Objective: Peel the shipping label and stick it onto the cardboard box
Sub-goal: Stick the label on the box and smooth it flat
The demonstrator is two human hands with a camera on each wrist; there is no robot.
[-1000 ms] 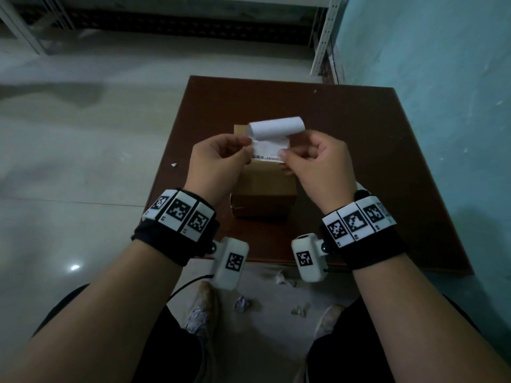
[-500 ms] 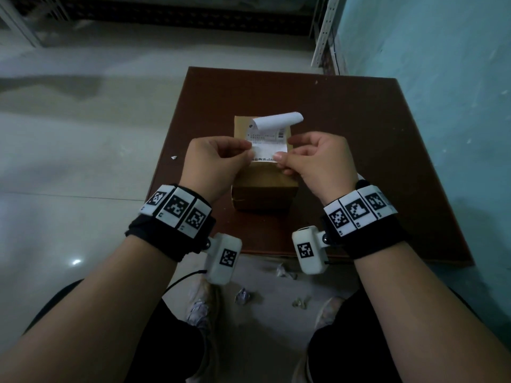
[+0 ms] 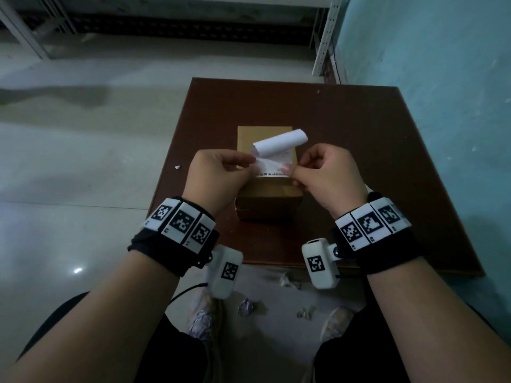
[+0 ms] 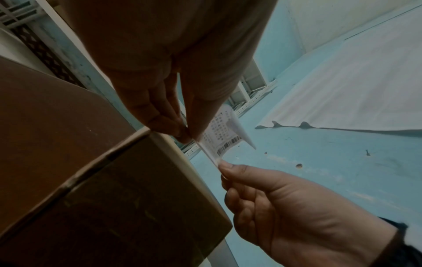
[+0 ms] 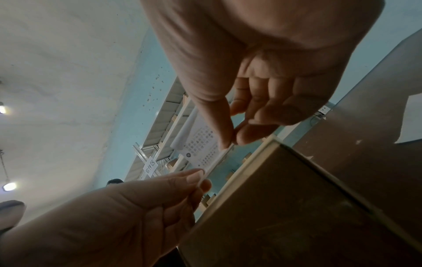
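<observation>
A small brown cardboard box (image 3: 266,201) stands on the dark brown table (image 3: 359,150). Both hands hold a white shipping label (image 3: 272,161) just above the near part of the box top; its far end curls up into a roll. My left hand (image 3: 253,164) pinches the label's near left corner, and my right hand (image 3: 289,171) pinches the near right corner. The left wrist view shows the left hand (image 4: 189,137) pinching the printed label (image 4: 219,133) beside the box (image 4: 114,198). In the right wrist view, the right hand (image 5: 230,142) pinches the label (image 5: 200,150) above the box edge (image 5: 297,207).
A teal wall (image 3: 442,92) runs close along the table's right side. Crumpled paper scraps (image 3: 246,306) lie on the floor by my feet, and a white scrap (image 3: 177,167) lies left of the table. Metal shelving (image 3: 323,37) stands at the back.
Both hands have brought the label down closer to the box top. The curled far end now tilts up to the right.
</observation>
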